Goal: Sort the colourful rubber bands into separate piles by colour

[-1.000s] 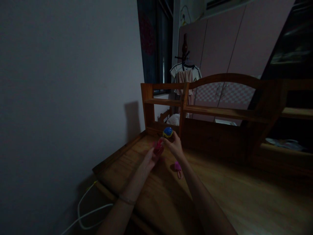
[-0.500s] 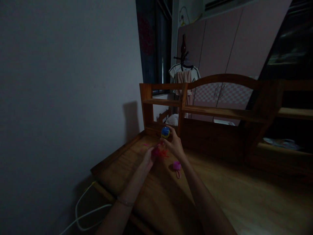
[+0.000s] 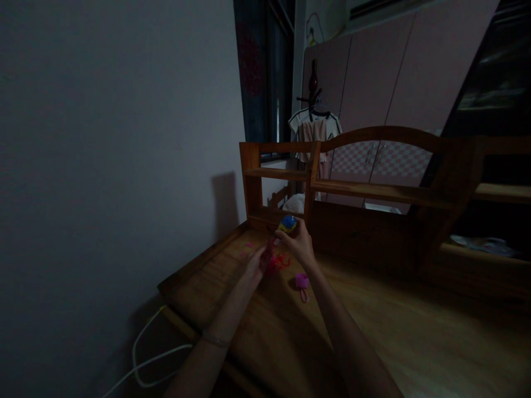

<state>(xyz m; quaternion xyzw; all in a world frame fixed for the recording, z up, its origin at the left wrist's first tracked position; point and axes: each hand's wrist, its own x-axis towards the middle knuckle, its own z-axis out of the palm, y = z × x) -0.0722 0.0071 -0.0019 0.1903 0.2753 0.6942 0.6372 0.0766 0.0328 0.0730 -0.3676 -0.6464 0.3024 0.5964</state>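
Observation:
A small round thing, blue on top and yellow below (image 3: 287, 223), is pinched in the fingers of my right hand (image 3: 302, 243) above the desk. Just left of it and lower, my left hand (image 3: 256, 265) is closed around something dark pink or red, blurred and mostly hidden by the fingers. Bright red curly strands (image 3: 282, 261) show beside the left fingertips, at or just above the desk surface. On the desk below my right wrist lies a pink block-like piece (image 3: 302, 281) with a pale pink loop (image 3: 305, 296) at its near end.
The wooden desk (image 3: 373, 315) meets a white wall (image 3: 124, 138) on the left and a wooden shelf unit (image 3: 373, 190) at the back. Small pink scraps (image 3: 249, 244) lie near the back left corner. A white cable (image 3: 161, 354) hangs off the left edge.
The blue and yellow thing has tilted and shifted slightly right with my right hand. My left hand stays close by. More of the red strands now shows.

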